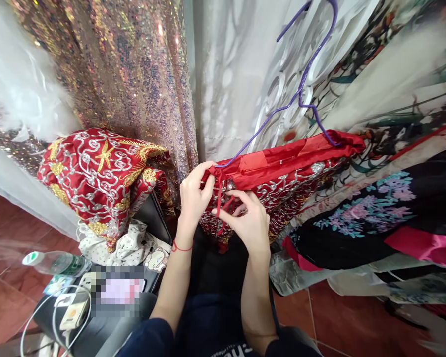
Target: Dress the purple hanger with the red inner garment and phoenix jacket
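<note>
A red embroidered garment (pixel 293 173) with silver and gold patterns hangs by its waist edge from a purple wire hanger (pixel 273 115). My left hand (pixel 195 193) pinches the garment's left top corner, where the hanger's arm end meets the cloth. Close to it, my right hand (pixel 247 215) has thumb and forefinger at a thin red tie cord (pixel 219 198) that dangles from this corner. The fingertips are near together around the cord. The far right end of the garment rests over the hanger's other arm.
A second red embroidered piece (pixel 104 168) drapes over a chair at left. Below it lie a spotted white cloth (pixel 124 243), a plastic bottle (pixel 59 263), a phone and a charging cable. Black floral clothing (pixel 357 213) hangs at right. A sequin curtain (pixel 134 64) stands behind.
</note>
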`<move>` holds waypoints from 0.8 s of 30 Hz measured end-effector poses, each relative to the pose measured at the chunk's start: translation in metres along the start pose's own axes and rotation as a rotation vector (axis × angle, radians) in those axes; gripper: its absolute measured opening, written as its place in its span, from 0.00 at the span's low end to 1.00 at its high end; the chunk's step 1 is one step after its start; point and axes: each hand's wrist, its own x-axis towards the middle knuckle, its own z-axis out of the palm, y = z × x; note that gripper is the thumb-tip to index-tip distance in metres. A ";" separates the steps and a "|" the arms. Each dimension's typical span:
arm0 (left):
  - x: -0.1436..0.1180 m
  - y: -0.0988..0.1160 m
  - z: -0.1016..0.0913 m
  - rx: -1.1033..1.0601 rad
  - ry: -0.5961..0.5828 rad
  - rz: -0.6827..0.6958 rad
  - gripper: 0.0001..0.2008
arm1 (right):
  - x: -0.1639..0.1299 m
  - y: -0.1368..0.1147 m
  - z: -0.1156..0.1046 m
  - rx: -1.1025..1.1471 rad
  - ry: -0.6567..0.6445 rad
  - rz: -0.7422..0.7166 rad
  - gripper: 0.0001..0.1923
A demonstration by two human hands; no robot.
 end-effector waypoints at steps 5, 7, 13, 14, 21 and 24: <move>-0.001 0.003 0.001 0.002 0.023 0.013 0.13 | -0.017 0.008 0.002 0.014 -0.086 0.031 0.31; -0.003 0.006 0.000 -0.012 0.017 0.024 0.13 | -0.021 0.011 0.001 0.005 -0.121 0.046 0.34; -0.002 0.011 -0.013 0.065 -0.115 0.029 0.24 | -0.025 0.022 0.005 0.072 -0.068 0.039 0.28; 0.000 0.010 -0.015 0.069 -0.152 0.029 0.25 | -0.025 0.027 0.006 0.081 -0.015 0.072 0.24; 0.005 0.001 -0.019 0.064 -0.194 0.057 0.25 | -0.023 0.064 0.014 0.077 0.192 0.201 0.24; 0.003 0.001 -0.016 0.076 -0.168 0.046 0.25 | -0.023 0.065 0.015 0.096 0.208 0.163 0.25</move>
